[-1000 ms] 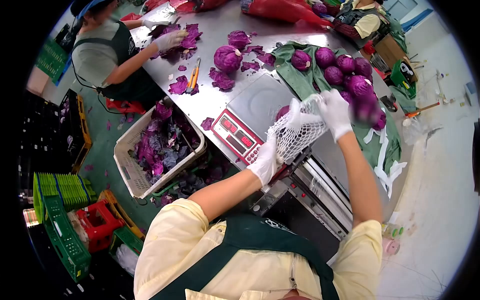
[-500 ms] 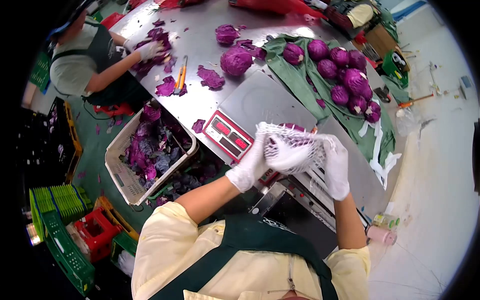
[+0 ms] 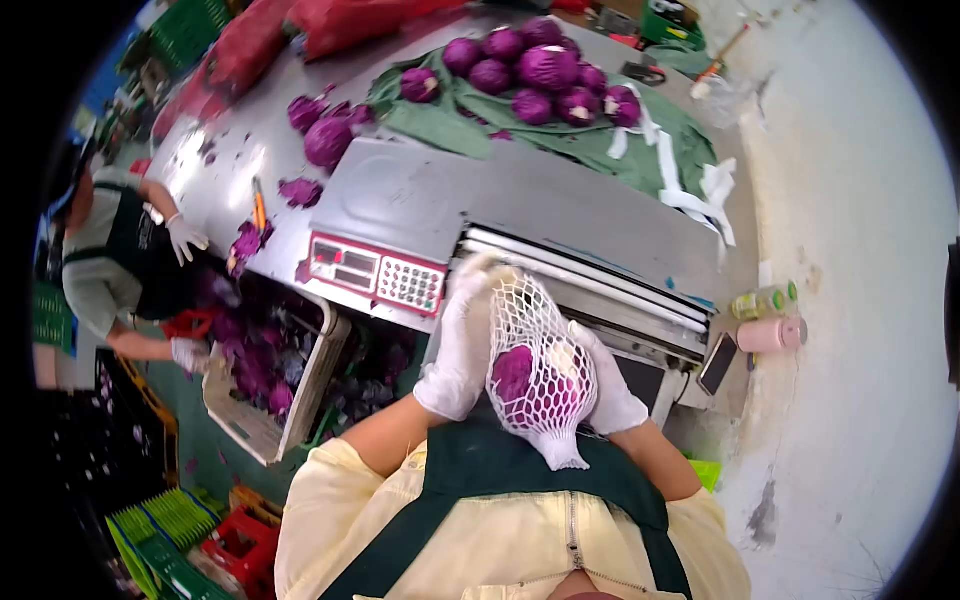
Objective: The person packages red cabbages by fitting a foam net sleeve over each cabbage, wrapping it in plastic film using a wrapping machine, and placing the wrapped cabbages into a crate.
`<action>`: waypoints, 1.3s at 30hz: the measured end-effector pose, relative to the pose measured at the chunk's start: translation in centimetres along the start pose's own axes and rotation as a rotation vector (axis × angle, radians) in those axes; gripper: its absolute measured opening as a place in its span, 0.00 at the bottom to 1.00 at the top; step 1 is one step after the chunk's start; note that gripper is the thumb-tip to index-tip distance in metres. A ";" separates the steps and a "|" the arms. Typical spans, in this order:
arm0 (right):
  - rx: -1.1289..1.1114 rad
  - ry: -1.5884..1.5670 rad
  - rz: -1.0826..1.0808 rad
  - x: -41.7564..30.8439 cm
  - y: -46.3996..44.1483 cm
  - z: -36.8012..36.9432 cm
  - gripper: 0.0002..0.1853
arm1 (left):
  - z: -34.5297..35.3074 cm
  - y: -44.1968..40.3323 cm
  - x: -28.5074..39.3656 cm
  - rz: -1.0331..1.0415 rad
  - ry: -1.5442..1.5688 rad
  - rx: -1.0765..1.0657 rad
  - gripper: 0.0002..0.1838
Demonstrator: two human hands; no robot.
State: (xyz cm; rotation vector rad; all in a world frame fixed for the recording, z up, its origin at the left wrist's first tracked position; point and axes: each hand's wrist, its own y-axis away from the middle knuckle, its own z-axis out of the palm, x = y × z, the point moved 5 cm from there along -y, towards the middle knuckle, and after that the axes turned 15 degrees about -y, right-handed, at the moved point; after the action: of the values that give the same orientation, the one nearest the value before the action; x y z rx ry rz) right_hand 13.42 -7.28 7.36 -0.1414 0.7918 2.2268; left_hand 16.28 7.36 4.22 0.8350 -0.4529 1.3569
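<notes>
A red cabbage (image 3: 513, 373) sits inside a white foam net sleeve (image 3: 533, 305), held close in front of my apron. The net's gathered tail hangs toward my chest. My gloved left hand (image 3: 462, 345) grips the upper left side of the sleeve, fingers curled at its top end. Against the right side of the netted cabbage, my gloved right hand (image 3: 606, 388) is closed, its fingers partly hidden behind it. Just beyond my hands lie a red-framed scale (image 3: 405, 215) and a sealing machine with a long white bar (image 3: 590, 280).
Several red cabbages (image 3: 548, 68) rest on a green cloth (image 3: 650, 150) at the back. An orange knife (image 3: 259, 205) lies on the metal table (image 3: 215, 130). On the left, a co-worker (image 3: 120, 250) touches a crate (image 3: 318, 385) of leaves. A phone (image 3: 717, 364) and pink bottle (image 3: 772, 335) are right.
The netted cabbage has come down toward my body, and the net now stretches lengthwise over it. My view has turned right. The co-worker's hands have left the leaf pile; one is at the crate.
</notes>
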 end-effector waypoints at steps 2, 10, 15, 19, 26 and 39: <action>-0.060 -0.042 -0.145 -3.1 0.5 -1.8 0.25 | 1.9 1.0 1.4 0.283 -0.455 0.223 0.26; 0.112 0.081 -0.743 -19.4 -7.4 -6.3 0.25 | 14.0 -11.2 -3.4 0.225 -0.519 -0.074 0.13; 0.203 0.149 -0.744 -24.4 -14.0 -13.1 0.09 | 13.2 -18.4 -7.9 0.057 -0.591 -0.074 0.17; 0.166 0.483 -0.764 -24.2 -12.1 -14.4 0.14 | 11.7 -17.4 -6.7 -0.058 -0.821 -0.315 0.25; 0.374 1.350 -0.938 -24.4 -1.8 -9.5 0.13 | 5.6 -12.9 4.0 0.750 -1.845 -0.437 0.23; -0.231 2.618 -0.566 -20.4 4.1 -14.3 0.14 | 4.7 -9.9 -0.3 1.378 -2.153 -0.927 0.19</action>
State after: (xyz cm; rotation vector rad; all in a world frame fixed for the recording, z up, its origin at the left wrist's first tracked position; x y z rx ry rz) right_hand 23.10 -30.46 4.69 -3.0018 1.1041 0.2947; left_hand 26.58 3.68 4.48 0.7880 -3.4120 0.3840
